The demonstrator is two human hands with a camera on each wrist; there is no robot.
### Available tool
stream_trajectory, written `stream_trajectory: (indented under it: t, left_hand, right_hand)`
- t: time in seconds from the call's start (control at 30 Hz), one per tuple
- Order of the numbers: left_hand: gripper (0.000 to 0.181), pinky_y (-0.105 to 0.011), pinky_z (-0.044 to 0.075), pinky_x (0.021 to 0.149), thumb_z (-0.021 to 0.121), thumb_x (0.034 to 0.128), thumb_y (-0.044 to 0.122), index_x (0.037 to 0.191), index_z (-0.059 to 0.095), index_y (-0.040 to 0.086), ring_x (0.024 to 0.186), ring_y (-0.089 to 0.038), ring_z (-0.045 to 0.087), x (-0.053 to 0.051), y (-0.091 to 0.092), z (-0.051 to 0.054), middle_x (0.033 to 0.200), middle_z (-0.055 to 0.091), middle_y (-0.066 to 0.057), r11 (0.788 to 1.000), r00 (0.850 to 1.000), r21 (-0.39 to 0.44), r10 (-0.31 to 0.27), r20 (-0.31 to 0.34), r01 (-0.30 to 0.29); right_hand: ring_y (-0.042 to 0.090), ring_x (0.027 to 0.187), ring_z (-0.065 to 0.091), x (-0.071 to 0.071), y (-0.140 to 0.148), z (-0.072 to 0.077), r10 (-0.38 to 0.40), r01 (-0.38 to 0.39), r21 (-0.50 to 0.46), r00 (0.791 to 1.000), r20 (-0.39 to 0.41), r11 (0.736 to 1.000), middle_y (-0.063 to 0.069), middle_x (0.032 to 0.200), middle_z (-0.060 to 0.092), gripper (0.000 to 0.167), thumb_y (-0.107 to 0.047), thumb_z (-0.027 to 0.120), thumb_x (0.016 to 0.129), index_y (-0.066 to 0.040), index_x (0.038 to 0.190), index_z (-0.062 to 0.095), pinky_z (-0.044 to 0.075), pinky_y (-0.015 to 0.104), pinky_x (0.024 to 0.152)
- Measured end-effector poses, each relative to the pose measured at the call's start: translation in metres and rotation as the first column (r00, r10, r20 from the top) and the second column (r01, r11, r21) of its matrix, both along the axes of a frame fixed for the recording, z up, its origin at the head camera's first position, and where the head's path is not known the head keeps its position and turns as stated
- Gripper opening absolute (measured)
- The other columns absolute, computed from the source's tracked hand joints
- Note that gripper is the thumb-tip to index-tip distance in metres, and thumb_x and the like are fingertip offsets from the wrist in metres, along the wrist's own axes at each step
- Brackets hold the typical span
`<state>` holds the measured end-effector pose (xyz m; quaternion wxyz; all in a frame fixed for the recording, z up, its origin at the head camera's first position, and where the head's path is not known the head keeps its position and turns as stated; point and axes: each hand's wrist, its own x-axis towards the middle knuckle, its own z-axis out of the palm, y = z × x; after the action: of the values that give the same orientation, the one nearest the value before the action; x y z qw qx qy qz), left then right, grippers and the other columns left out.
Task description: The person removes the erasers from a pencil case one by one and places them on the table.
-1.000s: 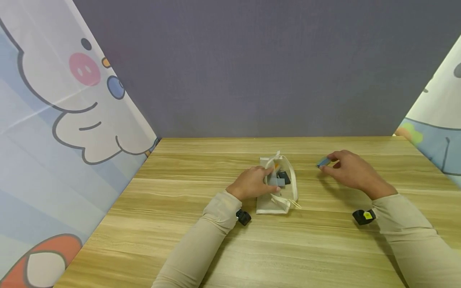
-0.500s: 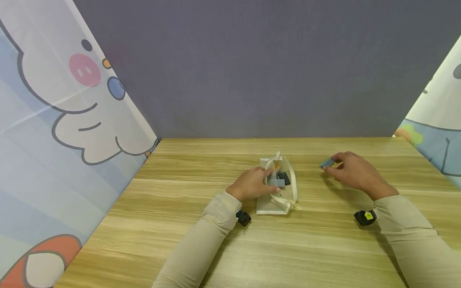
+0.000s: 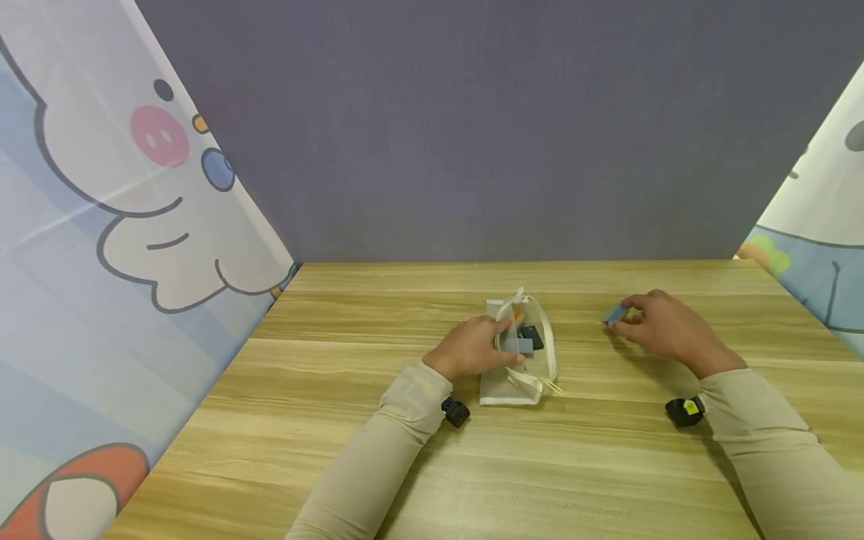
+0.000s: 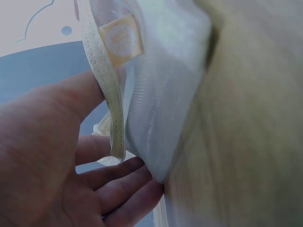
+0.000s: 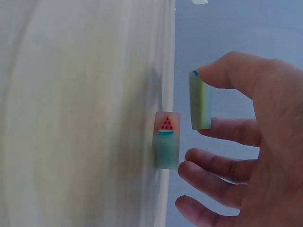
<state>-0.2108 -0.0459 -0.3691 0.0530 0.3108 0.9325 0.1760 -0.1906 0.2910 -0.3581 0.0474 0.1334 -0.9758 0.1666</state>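
Note:
My left hand (image 3: pixel 472 345) grips the edge of an open, cream-trimmed mesh zip pouch (image 3: pixel 509 391) lying on the table. Inside the pouch are a dark block (image 3: pixel 533 337), a grey block (image 3: pixel 525 346) and something orange (image 3: pixel 518 316). In the left wrist view, the fingers (image 4: pixel 120 189) lie against the mesh, and the zip edge (image 4: pixel 105 85) crosses the hand. To the pouch's right, my right hand (image 3: pixel 664 330) pinches a small green-yellow eraser-like block (image 5: pixel 200 101) between thumb and finger. Close to it in the right wrist view is a similar block with a watermelon picture (image 5: pixel 165 142).
The wood-grain table (image 3: pixel 364 450) reaches back to a dark grey panel (image 3: pixel 472 135). A cartoon-printed sheet (image 3: pixel 101 247) hangs at the left, and another printed sheet (image 3: pixel 830 202) at the right.
My right hand has shifted slightly to the right and nearer to me, and the block in it has turned steeper. The left hand and the pouch stay in place.

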Motion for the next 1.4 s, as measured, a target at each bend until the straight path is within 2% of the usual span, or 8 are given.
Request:
stream_trajectory:
  t: [0.13,0.3,0.47,0.8,1.07,1.13,1.23,1.4]
  left_hand:
    - [0.080,-0.026,0.048,0.072,0.068,0.0900,0.057,0.154,0.043,0.017,0.092,-0.012,0.057,0.000,0.000,-0.001,0.129,0.062,-0.008,1.000,1.000,0.006,-0.001,-0.001,0.001]
    - [0.079,-0.026,0.048,0.072,0.068,0.0901,0.057,0.154,0.043,0.017,0.092,-0.012,0.057,0.001,-0.001,0.000,0.129,0.062,-0.008,1.000,1.000,0.004,-0.004,-0.005,0.004]
    - [0.079,-0.026,0.048,0.072,0.068,0.0904,0.057,0.154,0.043,0.016,0.091,-0.012,0.057,0.001,-0.001,0.000,0.128,0.062,-0.008,1.000,1.000,-0.001,-0.005,-0.012,0.005]
    - [0.079,-0.026,0.046,0.069,0.069,0.0898,0.056,0.153,0.045,0.015,0.085,-0.012,0.056,0.001,0.000,0.000,0.122,0.063,-0.007,1.000,1.000,-0.001,-0.008,-0.023,0.008]
    - [0.077,-0.027,0.045,0.061,0.066,0.0905,0.060,0.152,0.047,0.017,0.077,-0.013,0.055,0.005,0.002,-0.001,0.116,0.064,-0.006,1.000,0.999,-0.015,0.010,-0.038,-0.011]
    - [0.076,-0.028,0.045,0.062,0.065,0.0906,0.061,0.151,0.048,0.017,0.081,-0.014,0.056,0.007,0.004,-0.001,0.118,0.063,-0.007,0.999,0.999,-0.023,0.022,-0.044,-0.023]
    - [0.077,-0.031,0.048,0.071,0.063,0.0904,0.062,0.151,0.048,0.018,0.097,-0.019,0.058,0.009,0.006,-0.001,0.132,0.059,-0.009,0.998,0.997,-0.034,0.049,-0.062,-0.051]
    - [0.077,-0.037,0.049,0.086,0.064,0.0894,0.064,0.151,0.049,0.020,0.115,-0.025,0.054,0.010,0.011,0.000,0.142,0.052,-0.011,0.994,0.993,-0.041,0.095,-0.064,-0.098]
  right_hand:
    - [0.047,0.106,0.056,0.001,0.000,-0.002,0.019,-0.019,0.000,1.000,-0.003,1.000,0.025,0.104,0.066,0.058,-0.038,0.067,0.095,0.012,0.125,0.062,0.047,0.060,0.083]
    - [0.049,0.109,0.053,0.001,0.002,-0.004,0.024,-0.024,-0.004,0.999,0.022,1.000,0.020,0.100,0.070,0.060,-0.038,0.067,0.095,0.012,0.126,0.060,0.045,0.062,0.085]
    - [0.043,0.104,0.055,0.000,0.003,-0.006,0.031,-0.030,-0.008,0.999,0.029,1.000,0.011,0.093,0.072,0.058,-0.038,0.069,0.094,0.011,0.125,0.062,0.046,0.058,0.082]
    - [0.034,0.097,0.056,0.000,0.003,-0.008,0.033,-0.033,-0.005,0.998,0.056,0.999,0.005,0.091,0.067,0.058,-0.038,0.069,0.094,0.011,0.125,0.061,0.046,0.050,0.076]
    - [0.036,0.099,0.055,0.001,0.000,-0.009,0.037,-0.034,-0.030,0.994,0.100,0.999,0.009,0.095,0.072,0.060,-0.037,0.068,0.095,0.013,0.127,0.059,0.048,0.052,0.079]
    - [0.037,0.099,0.055,0.001,0.000,-0.010,0.037,-0.033,-0.034,0.993,0.110,0.999,0.010,0.096,0.071,0.061,-0.037,0.067,0.095,0.014,0.127,0.058,0.048,0.053,0.079]
    - [0.041,0.103,0.054,0.002,0.000,-0.009,0.040,-0.037,-0.036,0.994,0.106,0.999,0.012,0.096,0.071,0.061,-0.037,0.067,0.096,0.015,0.127,0.057,0.048,0.055,0.080]
    - [0.045,0.108,0.052,0.002,-0.003,-0.005,0.038,-0.037,-0.027,0.997,0.074,0.999,0.020,0.101,0.070,0.057,-0.036,0.063,0.099,0.013,0.128,0.058,0.048,0.057,0.081]
